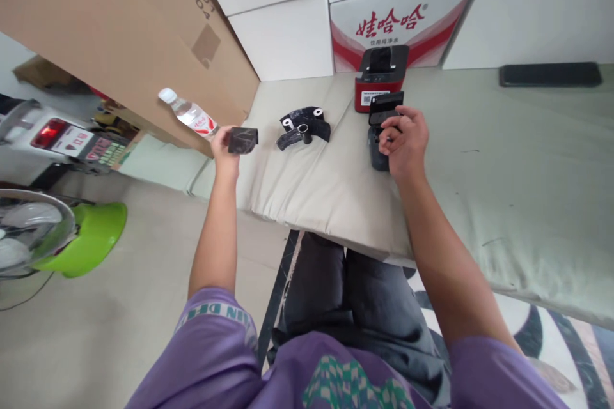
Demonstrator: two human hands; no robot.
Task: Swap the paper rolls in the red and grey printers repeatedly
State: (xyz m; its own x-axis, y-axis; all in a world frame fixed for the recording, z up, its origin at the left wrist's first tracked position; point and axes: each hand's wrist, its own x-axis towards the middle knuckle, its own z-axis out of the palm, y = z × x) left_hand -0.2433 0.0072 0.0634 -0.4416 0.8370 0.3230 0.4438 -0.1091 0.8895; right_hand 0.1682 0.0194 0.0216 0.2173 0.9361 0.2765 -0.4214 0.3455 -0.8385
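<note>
A green stand (91,230) of a fan is seen on the floor at the far left, with a large cardboard sheet (119,32) leaning above it. A water bottle (189,114) lies against the cardboard, just beside the left hand (223,144). A flat black piece (243,140) is pinched in that hand, the fingers closed on it, and is held above the left edge of the pale padded surface (336,198).

Near the middle of the pad, a small pile of black parts (304,128) is left lying loose, apart from both hands; 1 short tube stands among them.

Further right, the right hand (405,144) is wrapped over a black handheld device (381,134), fingers curled and clamped on it. A red and black label printer (380,77) stands just behind it, against the printed carton (398,29). A black phone (549,74) lies well apart at the far right.

It is judged that the work is at an early to middle stage: 1 piece is in hand, the pile is untouched, and nothing is seen joined or fitted.
</note>
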